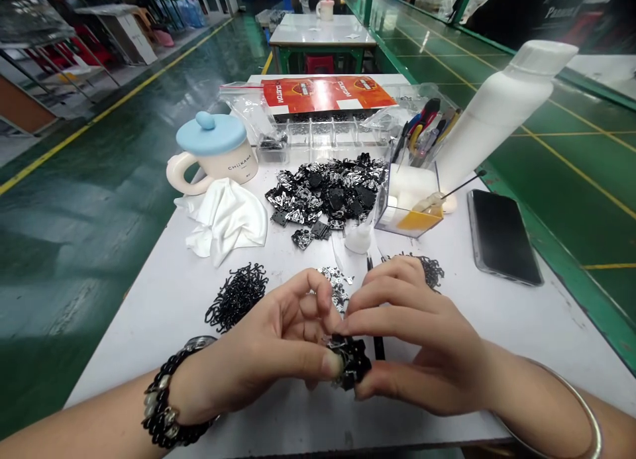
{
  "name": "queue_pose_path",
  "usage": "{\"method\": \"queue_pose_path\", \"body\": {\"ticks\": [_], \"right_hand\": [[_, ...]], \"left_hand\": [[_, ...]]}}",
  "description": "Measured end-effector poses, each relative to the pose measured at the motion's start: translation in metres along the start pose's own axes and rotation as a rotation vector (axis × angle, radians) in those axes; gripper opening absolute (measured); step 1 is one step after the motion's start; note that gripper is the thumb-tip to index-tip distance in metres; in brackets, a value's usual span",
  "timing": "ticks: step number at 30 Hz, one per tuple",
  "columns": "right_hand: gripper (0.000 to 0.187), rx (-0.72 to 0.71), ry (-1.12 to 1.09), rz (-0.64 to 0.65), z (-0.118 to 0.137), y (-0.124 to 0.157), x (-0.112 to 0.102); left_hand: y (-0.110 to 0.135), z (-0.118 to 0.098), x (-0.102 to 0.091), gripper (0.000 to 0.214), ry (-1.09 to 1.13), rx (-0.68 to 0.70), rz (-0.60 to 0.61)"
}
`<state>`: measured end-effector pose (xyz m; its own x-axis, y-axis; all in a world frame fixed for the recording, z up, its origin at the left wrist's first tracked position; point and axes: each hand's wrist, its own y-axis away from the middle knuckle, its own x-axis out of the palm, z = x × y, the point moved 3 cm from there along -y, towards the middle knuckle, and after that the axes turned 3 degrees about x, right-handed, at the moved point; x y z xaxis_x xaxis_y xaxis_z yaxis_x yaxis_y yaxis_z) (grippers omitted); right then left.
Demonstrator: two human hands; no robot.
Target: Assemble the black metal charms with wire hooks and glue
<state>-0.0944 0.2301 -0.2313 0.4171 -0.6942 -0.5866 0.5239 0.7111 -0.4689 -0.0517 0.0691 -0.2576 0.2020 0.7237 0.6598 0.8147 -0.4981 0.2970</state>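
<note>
Between my two hands, just above the near part of the table, is a small black part with silver metal pieces (pixel 352 363). My left hand (pixel 285 340) pinches its left side, thumb on the near face and the fingers curled behind. On its right side the thumb and fingertips of my right hand (pixel 422 333) grip it. Behind the hands lies a small heap of silver metal bits (pixel 338 283), partly covered by the fingers. A black pen-like tool (pixel 379 348) rests on the table beside the part. Left of my left hand is a pile of black hook-shaped pieces (pixel 237 297).
Farther back spreads a big heap of black and silver parts (pixel 328 191). A lidded mug (pixel 223 151) and white cloth (pixel 228 220) stand left. To the right are a clear tool box (pixel 410 210), white bottle (pixel 507 108) and phone (pixel 504 237). A divided clear tray (pixel 322 138) is behind.
</note>
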Motion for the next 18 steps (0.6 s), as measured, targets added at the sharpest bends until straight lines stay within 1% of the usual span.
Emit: {"method": "queue_pose_path", "body": {"ticks": [4, 12, 18], "right_hand": [[0.027, -0.015, -0.016, -0.019, 0.0010, -0.0004, 0.0004], [0.021, -0.042, -0.017, -0.007, 0.0024, 0.0002, 0.0004], [0.020, -0.041, -0.031, 0.027, 0.0009, 0.0015, 0.0006]], "left_hand": [[-0.0004, 0.0005, -0.0006, 0.032, 0.014, 0.032, 0.027], [0.0004, -0.0013, 0.0036, 0.031, -0.012, 0.118, 0.083], [0.0010, -0.0028, 0.0039, 0.032, -0.021, 0.121, 0.078]]}}
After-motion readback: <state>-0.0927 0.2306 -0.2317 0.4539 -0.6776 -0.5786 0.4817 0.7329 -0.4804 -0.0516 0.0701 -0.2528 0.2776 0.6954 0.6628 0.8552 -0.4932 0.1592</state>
